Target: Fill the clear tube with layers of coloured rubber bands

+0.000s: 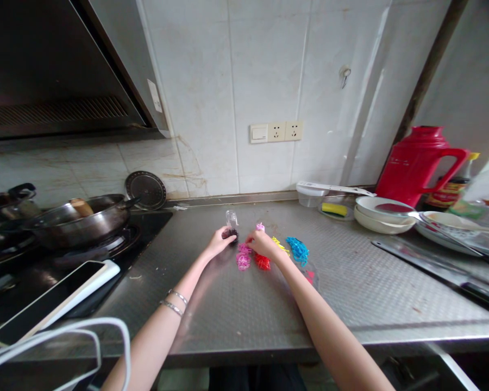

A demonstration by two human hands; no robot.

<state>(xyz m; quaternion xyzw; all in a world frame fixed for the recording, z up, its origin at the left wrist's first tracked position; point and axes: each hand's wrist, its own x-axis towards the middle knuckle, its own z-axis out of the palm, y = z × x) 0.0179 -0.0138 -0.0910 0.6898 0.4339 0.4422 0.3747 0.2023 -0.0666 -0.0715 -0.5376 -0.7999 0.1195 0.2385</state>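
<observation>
My left hand [219,241] is closed around the lower part of a small clear container [231,218] with dark contents, upright on the counter. Just to its right, my right hand [263,243] reaches over the small coloured bands, its fingers pinched together at the top of the pink bands [243,259]. Whatever those fingertips hold is too small to make out. Red bands [263,263] lie below that hand, and yellow bands [281,245] are partly hidden behind it. Blue bands [298,250] form a pile farther right. A small pink object [259,226] stands behind my right hand.
Beside my right forearm lies a clear plastic piece [314,278] with red on it. Bowls [385,224], a long knife [424,266] and a red thermos [411,163] occupy the right side. At left are a pan [81,225] on the stove, a phone [52,304] and a white cable [122,331].
</observation>
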